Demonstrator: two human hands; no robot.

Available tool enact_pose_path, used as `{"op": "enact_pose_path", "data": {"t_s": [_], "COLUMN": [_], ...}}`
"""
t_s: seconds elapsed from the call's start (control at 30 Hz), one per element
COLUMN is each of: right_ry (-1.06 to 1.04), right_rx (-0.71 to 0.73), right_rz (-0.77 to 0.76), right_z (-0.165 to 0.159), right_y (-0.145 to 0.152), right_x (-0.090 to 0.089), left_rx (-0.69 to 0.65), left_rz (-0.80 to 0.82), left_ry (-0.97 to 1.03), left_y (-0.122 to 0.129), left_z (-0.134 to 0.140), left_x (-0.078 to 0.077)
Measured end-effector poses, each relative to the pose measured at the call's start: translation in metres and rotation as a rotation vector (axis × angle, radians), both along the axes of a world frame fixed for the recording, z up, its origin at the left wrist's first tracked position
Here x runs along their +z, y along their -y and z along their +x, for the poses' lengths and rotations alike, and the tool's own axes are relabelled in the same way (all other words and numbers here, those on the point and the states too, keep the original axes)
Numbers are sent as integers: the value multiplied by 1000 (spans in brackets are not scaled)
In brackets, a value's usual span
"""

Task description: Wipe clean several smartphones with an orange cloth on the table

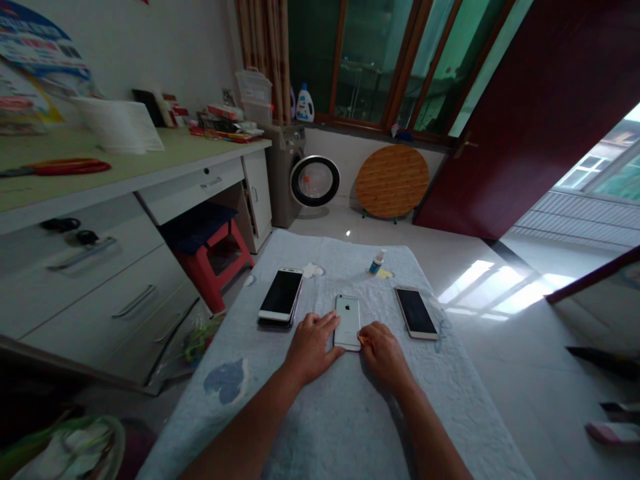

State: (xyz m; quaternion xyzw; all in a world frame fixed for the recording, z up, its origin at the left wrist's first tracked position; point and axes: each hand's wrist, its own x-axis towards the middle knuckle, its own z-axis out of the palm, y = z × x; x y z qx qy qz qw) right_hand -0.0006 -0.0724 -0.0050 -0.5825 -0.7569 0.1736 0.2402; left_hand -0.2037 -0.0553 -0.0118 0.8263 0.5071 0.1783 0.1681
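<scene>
Left hand [313, 342], loosely spread, against phone's [349, 325] left edge; right hand [384, 351] opposite, tight on probable cloth [363, 339].

The bench [345, 255]'s got a pale blue cloth [350, 413] over it, with stacked phones [281, 295] on the left, a silver phone [348, 323] back-up mid-cloth, another phone [416, 312] screen-up on the right, plus a little spray bottle [377, 264] farther back.

We are seeing free room on the counter [345, 413] between the silver phone [349, 321] and the rightmost phone [416, 312], with the phone stack [281, 295] blocking the left and the bottle [377, 263] standing beyond.
</scene>
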Motion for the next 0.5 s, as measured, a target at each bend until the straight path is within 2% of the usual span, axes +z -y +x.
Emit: {"op": "enact_pose_path", "data": {"t_s": [0.1,0.2,0.37,0.5], "right_ry": [-53,-101,-130,-100], "right_rx": [-18,-29,64,95], "right_rz": [42,56,15,-21], "right_z": [-2,-3,-5,-8], "right_y": [1,2,6,6], "right_x": [-5,-2,7,7], "left_rx": [8,22,42,47], "left_rz": [27,48,58,50], "left_ry": [12,21,9,-4], "left_y": [-1,-2,-5,-6], "left_z": [1,3,6,7], "left_x": [-2,-4,-6,-4]}}
